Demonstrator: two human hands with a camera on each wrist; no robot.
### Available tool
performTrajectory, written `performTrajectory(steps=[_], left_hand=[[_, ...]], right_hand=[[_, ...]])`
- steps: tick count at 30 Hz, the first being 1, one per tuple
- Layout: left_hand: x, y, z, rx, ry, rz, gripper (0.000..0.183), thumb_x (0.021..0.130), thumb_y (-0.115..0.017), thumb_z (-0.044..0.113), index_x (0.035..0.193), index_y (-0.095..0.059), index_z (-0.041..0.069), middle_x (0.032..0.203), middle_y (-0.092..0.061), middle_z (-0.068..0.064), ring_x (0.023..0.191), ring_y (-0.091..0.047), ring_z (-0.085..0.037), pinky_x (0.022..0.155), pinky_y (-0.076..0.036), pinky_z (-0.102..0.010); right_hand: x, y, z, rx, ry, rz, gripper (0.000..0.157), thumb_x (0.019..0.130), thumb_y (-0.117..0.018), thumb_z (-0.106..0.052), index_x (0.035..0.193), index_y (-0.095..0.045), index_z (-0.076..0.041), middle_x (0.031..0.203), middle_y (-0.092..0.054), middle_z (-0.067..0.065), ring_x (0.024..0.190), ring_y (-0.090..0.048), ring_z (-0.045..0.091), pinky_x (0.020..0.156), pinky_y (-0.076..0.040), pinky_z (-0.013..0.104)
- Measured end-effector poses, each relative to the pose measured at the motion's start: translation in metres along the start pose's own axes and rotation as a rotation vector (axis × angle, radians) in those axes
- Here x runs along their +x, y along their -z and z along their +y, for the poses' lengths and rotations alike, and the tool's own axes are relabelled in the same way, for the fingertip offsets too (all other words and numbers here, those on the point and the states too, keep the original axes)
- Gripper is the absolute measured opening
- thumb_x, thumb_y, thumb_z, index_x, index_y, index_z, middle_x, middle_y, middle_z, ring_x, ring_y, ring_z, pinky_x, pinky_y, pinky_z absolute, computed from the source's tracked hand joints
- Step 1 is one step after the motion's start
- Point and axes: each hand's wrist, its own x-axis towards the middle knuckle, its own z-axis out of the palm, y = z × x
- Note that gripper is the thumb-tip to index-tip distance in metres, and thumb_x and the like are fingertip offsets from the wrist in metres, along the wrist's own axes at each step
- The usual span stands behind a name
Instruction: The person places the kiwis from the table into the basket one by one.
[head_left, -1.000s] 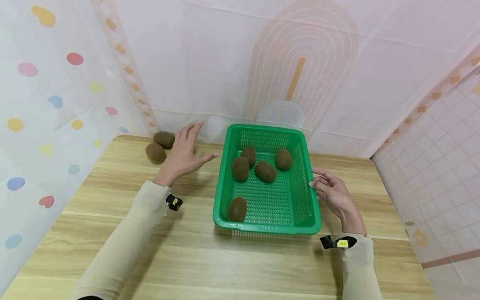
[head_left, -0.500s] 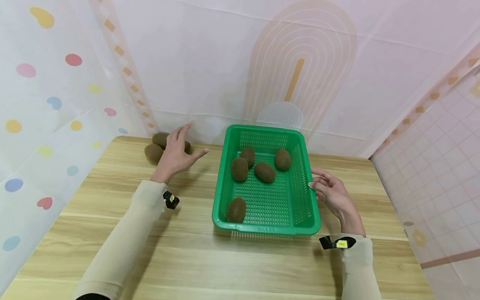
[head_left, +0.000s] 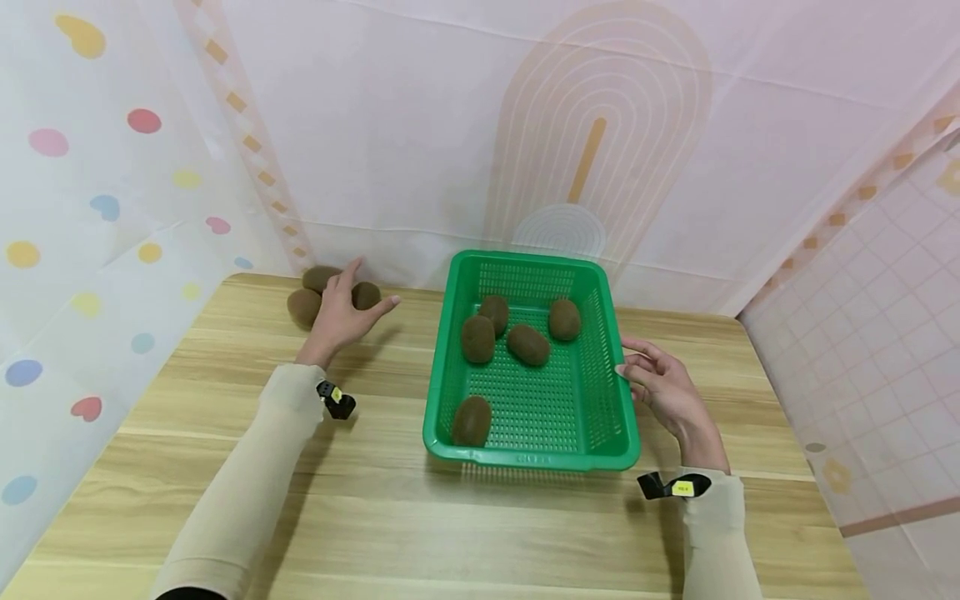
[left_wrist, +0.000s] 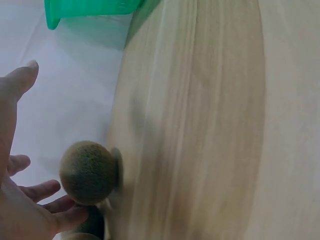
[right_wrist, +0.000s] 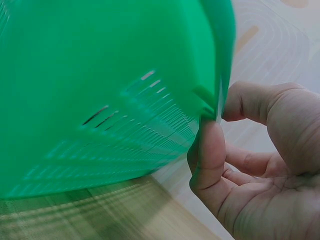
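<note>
From where I stand, the left hand [head_left: 341, 315] is spread over three kiwis near the bench [head_left: 360, 525]'s far-left corner, thumb well apart from the fingers. The inner kiwi [head_left: 367, 295] shows between thumb and forefinger; the rear kiwi [head_left: 318, 277] and the outer kiwi [head_left: 303, 308] lie close by. Whether any fingertip touches fruit, I can't tell.

The right hand [head_left: 666, 390] pinches the side rim of the green basket [head_left: 525, 457], which stands mid-bench toward the far edge with five kiwis inside, one alone in its near-left corner.

The inner kiwi looks the easiest to take, I'd say: its side toward the basket is free. Best to bring the thumb down on that side, slip the fingertips between it and its neighbours, and close gently. A push from above could roll it along the far edge. A light, steady pinch should do for the rim; pulling might tip the basket.
</note>
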Motion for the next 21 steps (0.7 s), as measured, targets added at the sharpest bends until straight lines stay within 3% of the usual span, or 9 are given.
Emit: performTrajectory(steps=[8, 15, 21], left_hand=[[0.001, -0.003, -0.014, -0.041, 0.034, -0.02, 0.1, 0.096, -0.07, 0.046, 0.166, -0.009, 0.008, 0.161, -0.028, -0.031, 0.15, -0.027, -0.048, 0.121, -0.027, -0.066], [0.001, -0.005, -0.02, -0.072, 0.035, 0.025, 0.081, 0.099, -0.068, 0.023, 0.162, -0.022, 0.001, 0.154, -0.038, -0.034, 0.143, -0.036, -0.051, 0.119, -0.031, -0.064], [0.0, -0.005, -0.022, -0.085, 0.072, 0.057, 0.068, 0.1, -0.066, 0.019, 0.157, -0.035, -0.001, 0.155, -0.042, -0.032, 0.145, -0.039, -0.049, 0.119, -0.034, -0.061]], right_hand=[[0.0, 0.0, 0.001, 0.019, -0.002, 0.0, 0.057, 0.101, -0.063, -0.006, 0.152, -0.04, -0.003, 0.104, -0.066, -0.003, 0.085, -0.065, 0.006, 0.068, -0.055, 0.02], [0.0, 0.0, 0.001, 0.016, 0.002, 0.0, 0.057, 0.1, -0.063, -0.006, 0.152, -0.04, -0.003, 0.104, -0.066, -0.003, 0.086, -0.065, 0.006, 0.069, -0.056, 0.02], [0.0, 0.0, 0.0, 0.026, -0.002, 0.001, 0.057, 0.1, -0.063, -0.006, 0.152, -0.041, -0.003, 0.104, -0.066, -0.003, 0.085, -0.066, 0.006, 0.068, -0.056, 0.02]])
